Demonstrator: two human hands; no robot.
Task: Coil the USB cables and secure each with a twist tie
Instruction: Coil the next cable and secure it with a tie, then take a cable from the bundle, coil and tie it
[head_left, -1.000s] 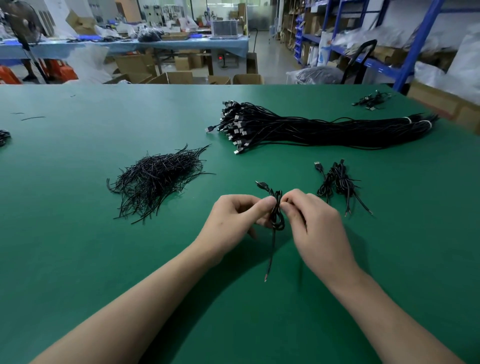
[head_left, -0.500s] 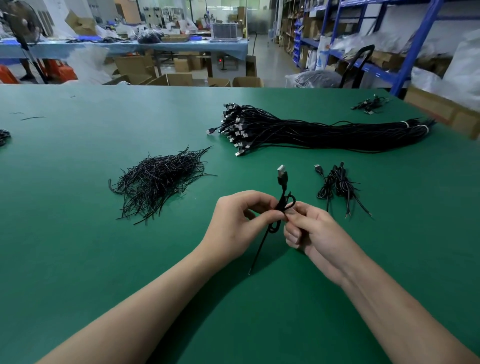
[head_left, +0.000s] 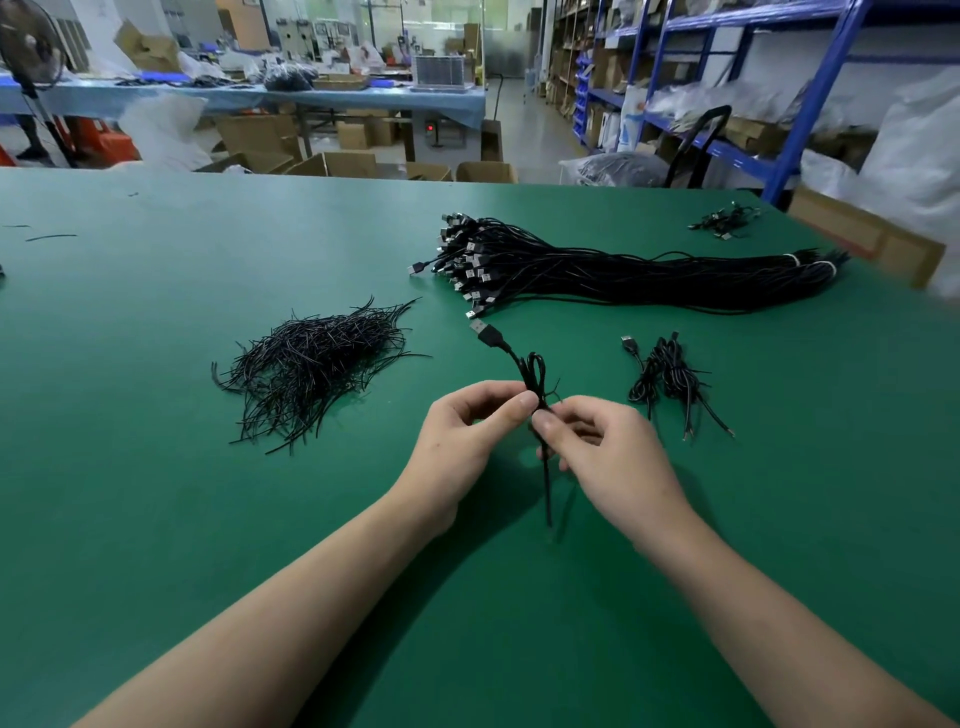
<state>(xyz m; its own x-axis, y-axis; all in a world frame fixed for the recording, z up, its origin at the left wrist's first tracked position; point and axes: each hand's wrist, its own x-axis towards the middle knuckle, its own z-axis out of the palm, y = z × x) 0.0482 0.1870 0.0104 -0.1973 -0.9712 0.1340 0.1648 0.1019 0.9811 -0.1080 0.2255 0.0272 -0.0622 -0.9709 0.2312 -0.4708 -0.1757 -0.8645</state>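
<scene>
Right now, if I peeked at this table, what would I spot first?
The left hand and right hand pinch a small coiled cable in the middle of the green table. Behind them lies a big bundle of USB cables, and off to the left sits a heap of twist ties.

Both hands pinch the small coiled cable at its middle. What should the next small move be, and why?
Probably the right hand should twist the tie ends tighter while the left hand pinches the coiled cable. Thin tie ends seem to stick out loose at its waist, and the coil is not yet laid beside the coiled bundles on the green table.
</scene>
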